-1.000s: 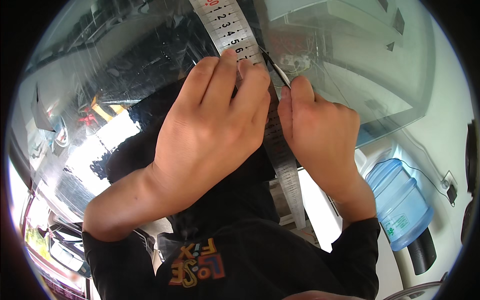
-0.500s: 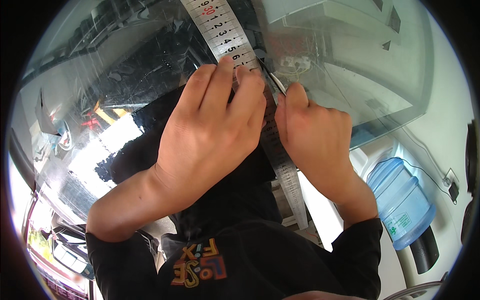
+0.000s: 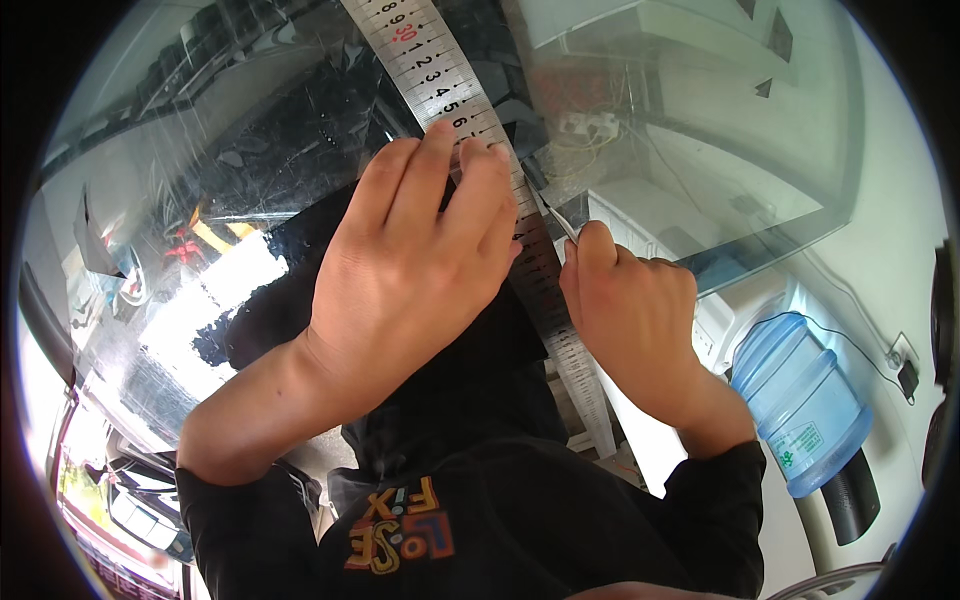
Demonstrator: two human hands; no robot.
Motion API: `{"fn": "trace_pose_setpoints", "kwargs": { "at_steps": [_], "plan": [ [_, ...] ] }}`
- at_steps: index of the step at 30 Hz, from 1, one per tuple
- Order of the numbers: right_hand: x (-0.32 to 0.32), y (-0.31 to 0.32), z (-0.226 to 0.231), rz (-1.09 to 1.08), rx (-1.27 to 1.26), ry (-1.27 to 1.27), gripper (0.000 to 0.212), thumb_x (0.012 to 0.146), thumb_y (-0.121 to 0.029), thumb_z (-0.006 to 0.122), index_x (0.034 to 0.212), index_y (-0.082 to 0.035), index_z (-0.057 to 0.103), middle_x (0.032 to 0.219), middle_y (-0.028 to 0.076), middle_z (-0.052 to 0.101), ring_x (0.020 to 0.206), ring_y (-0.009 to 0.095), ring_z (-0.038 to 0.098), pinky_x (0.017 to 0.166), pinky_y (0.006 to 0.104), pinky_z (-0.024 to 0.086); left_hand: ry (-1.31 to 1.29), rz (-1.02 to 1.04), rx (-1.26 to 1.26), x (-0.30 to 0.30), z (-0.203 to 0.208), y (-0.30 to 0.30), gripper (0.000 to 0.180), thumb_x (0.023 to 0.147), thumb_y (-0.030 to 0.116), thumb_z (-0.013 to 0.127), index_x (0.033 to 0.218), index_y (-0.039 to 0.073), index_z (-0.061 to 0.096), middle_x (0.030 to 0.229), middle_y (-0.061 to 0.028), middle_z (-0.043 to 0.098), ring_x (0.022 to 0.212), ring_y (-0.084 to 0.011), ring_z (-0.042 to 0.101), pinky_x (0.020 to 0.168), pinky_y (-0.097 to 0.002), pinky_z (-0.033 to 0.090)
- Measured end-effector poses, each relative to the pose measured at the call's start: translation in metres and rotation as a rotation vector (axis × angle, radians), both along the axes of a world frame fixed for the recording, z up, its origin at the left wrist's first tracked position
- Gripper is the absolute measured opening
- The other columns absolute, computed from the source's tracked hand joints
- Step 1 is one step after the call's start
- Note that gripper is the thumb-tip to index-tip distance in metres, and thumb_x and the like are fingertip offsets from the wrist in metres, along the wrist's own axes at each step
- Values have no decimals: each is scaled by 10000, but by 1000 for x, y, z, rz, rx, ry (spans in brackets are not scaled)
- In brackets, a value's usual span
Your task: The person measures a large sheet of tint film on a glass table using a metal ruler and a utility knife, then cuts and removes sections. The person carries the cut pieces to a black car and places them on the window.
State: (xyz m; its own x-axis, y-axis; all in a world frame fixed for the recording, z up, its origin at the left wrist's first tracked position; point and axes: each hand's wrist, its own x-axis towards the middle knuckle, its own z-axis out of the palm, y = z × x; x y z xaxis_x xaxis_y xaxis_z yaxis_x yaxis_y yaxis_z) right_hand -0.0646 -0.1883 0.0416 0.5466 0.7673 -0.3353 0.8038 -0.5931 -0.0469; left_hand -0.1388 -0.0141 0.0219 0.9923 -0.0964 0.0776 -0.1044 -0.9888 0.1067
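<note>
A long steel ruler [image 3: 440, 82] lies slanting across the glass tabletop, from the far middle toward my body, its near end hanging past the table edge. My left hand [image 3: 410, 250] rests on it, fingers stretched out and somewhat apart, fingertips pressing near its left side. My right hand [image 3: 635, 305] is closed around a thin craft knife [image 3: 563, 222], most of its handle hidden in the fist. The knife's dark tip meets the ruler's right edge. Under the ruler and left hand spreads a dark, glossy film sheet [image 3: 290, 135] with wrinkles and reflections.
The glass table [image 3: 800, 235] ends at the right beside a white wall. A blue water bottle [image 3: 805, 405] lies tilted below that edge, near a wall socket [image 3: 902, 350] with a cable. Small dark triangular scraps [image 3: 780, 35] lie at the far right. Bright reflections cover the left side.
My right hand has drawn the knife toward me along the ruler's right edge. The ruler's far part and my left hand have shifted slightly left and nearer.
</note>
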Motion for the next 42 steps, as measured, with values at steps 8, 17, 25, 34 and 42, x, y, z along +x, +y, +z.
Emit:
{"fn": "trace_pose_setpoints", "kwargs": {
  "at_steps": [8, 17, 25, 34, 42],
  "plan": [
    [-10, -59, -6, -164, 264, 14, 203, 867, -197, 620, 763, -84, 487, 547, 49, 538, 433, 286, 517, 449, 376, 404, -20, 43, -133, -4, 3, -2, 526, 718, 256, 731, 1166, 20, 591, 1099, -71, 571, 1100, -246, 553, 961, -398, 442],
    [-135, -164, -13, -399, 215, 92, 541, 634, -450, 799, 954, -49, 629, 674, 82, 641, 539, 265, 633, 536, 387, 511, -133, 119, -301, -24, 6, -18, 486, 769, 240, 718, 1205, 81, 576, 1276, -69, 524, 1236, -256, 470, 1046, -437, 378],
    [-68, -187, -9, -281, 374, -170, 303, 623, -376, 718, 727, -96, 661, 478, 70, 543, 437, 266, 570, 479, 377, 472, -137, 345, -139, -39, -15, -43, 590, 827, 341, 653, 1294, 9, 514, 1382, -112, 481, 1288, -289, 435, 1078, -429, 329],
    [1, -199, 15, -300, 500, -45, 294, 625, -371, 719, 660, -97, 620, 533, 74, 570, 506, 312, 579, 529, 406, 465, -66, 47, -302, 41, -20, -111, 639, 871, 472, 551, 1325, 25, 500, 1417, -166, 448, 1367, -312, 347, 1153, -409, 227],
    [11, -201, 20, -327, 514, 97, 421, 643, -423, 767, 720, -51, 585, 547, 100, 586, 526, 306, 612, 546, 399, 485, -446, 371, -372, -1, 7, -89, 495, 767, 180, 696, 1238, 111, 563, 1334, -103, 512, 1228, -302, 492, 1018, -434, 397]
  ]
}}
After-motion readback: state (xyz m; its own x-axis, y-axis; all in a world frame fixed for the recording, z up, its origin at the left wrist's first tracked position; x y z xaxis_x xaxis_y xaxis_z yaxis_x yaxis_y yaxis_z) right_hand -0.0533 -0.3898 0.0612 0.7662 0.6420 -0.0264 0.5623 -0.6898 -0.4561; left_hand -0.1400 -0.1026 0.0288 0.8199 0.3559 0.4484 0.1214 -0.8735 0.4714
